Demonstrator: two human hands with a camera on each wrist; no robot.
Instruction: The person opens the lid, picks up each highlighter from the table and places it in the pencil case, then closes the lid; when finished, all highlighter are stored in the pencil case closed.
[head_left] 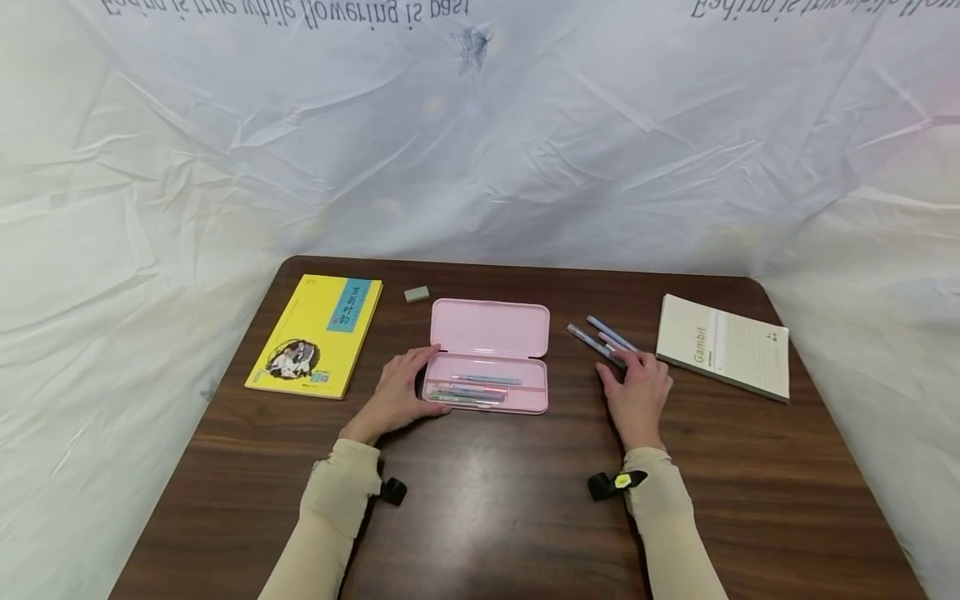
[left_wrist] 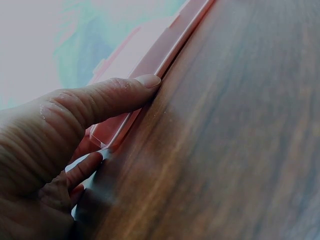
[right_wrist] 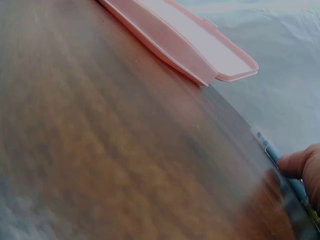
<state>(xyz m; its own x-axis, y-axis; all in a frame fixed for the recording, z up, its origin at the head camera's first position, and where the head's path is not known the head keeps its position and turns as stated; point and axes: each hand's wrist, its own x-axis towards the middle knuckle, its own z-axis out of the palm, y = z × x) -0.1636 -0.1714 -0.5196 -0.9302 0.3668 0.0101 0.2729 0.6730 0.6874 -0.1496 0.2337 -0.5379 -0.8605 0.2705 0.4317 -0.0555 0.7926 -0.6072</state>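
Observation:
A pink pencil case [head_left: 491,327] lies with its lid raised on the table, several pens [head_left: 472,393] inside it. My left hand [head_left: 397,390] grips its left end, the thumb [left_wrist: 117,97] along the front edge and the fingers around the back corner. To the right of the case, my right hand [head_left: 637,393] reaches over a small group of loose pens [head_left: 592,340]. Its thumb [right_wrist: 297,162] is against or just beside a blue pen [right_wrist: 271,151] in the right wrist view. The fingertips are partly hidden there, and the pens still lie on the table.
A yellow book [head_left: 318,333] lies at the left, and a small grey eraser [head_left: 416,294] sits behind the case. At the right is a cream notebook [head_left: 723,346]. Pale sheeting [head_left: 480,167] hangs around the dark wooden table [head_left: 480,483].

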